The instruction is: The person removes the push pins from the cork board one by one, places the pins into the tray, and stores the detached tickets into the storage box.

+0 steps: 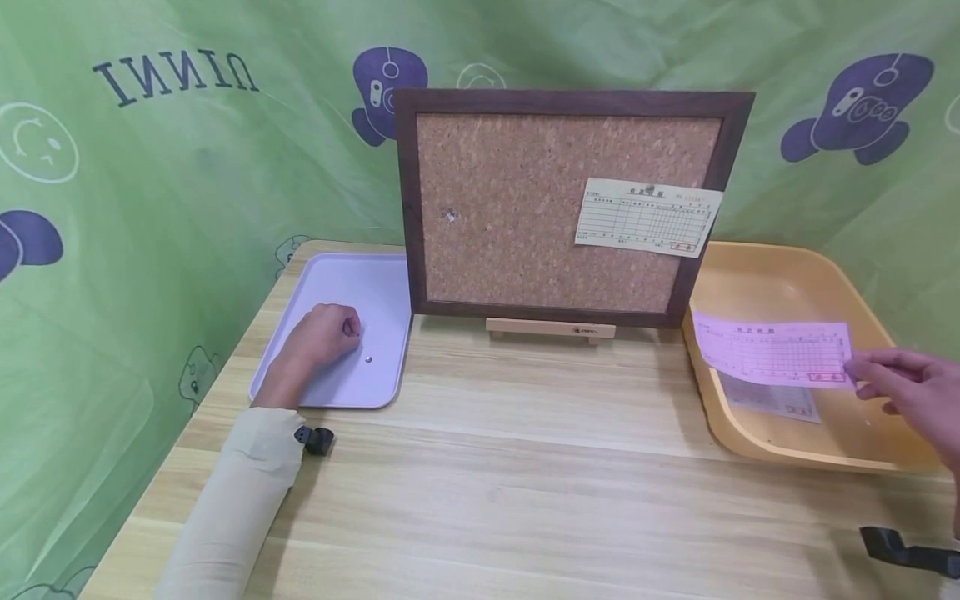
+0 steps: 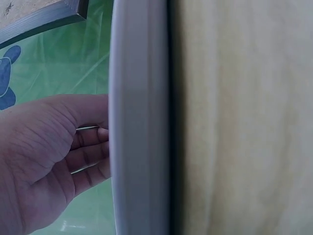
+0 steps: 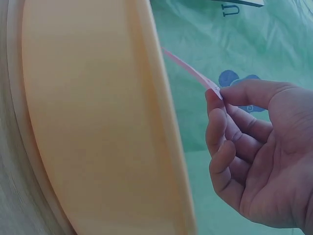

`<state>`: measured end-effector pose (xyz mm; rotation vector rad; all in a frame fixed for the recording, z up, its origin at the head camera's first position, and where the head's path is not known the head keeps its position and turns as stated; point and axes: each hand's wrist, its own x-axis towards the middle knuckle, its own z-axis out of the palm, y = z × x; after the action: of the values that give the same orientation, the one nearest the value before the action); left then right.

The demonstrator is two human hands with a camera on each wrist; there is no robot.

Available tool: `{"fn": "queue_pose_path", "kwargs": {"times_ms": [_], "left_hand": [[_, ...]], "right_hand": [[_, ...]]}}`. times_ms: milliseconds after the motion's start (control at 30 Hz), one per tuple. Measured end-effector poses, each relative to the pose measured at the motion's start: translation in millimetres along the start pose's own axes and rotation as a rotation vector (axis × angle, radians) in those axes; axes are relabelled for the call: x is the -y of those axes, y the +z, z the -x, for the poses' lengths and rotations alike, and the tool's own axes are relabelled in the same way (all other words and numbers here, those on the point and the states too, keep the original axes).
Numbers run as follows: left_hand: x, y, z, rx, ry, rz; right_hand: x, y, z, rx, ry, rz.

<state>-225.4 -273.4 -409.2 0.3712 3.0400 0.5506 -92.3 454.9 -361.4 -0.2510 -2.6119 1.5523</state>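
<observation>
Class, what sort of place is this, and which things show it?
Probably a staged tabletop workspace: a green printed backdrop sheet hangs behind a wood-grain table bearing a framed corkboard.

Green curtain [image 1: 120,200]: "UINNI" (upside down); pink slip [image 1: 765,354]: print too small.

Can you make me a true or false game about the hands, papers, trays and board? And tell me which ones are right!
1. The right hand pinches a pink slip. True.
2. Three papers are up on display. False: only one, a pale slip, is on the cork board.
3. The left hand is over the lavender tray. True.
4. Another slip lies in the orange tray. True.
5. The orange tray is on the left side of the cork board. False: it is on the right side.
</observation>
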Motion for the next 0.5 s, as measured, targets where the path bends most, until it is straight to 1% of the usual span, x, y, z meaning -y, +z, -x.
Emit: {"fn": "queue_pose_path", "kwargs": {"times_ms": [167, 400, 500], "left_hand": [[-0.5, -0.4, -1.5, 0.022, -0.007, 0.000], [-1.1, -0.4, -1.3, 0.025, -0.010, -0.002], [-1.4, -1.2, -0.3, 0.028, -0.006, -0.005]], "right_hand": [[-2.6, -2.3, -1.5, 0.028, 0.005, 0.068], [-3.8, 1.0, 1.1, 0.055, -0.021, 0.307], [-4.5, 0.9, 0.4, 0.085, -0.013, 0.358]]}}
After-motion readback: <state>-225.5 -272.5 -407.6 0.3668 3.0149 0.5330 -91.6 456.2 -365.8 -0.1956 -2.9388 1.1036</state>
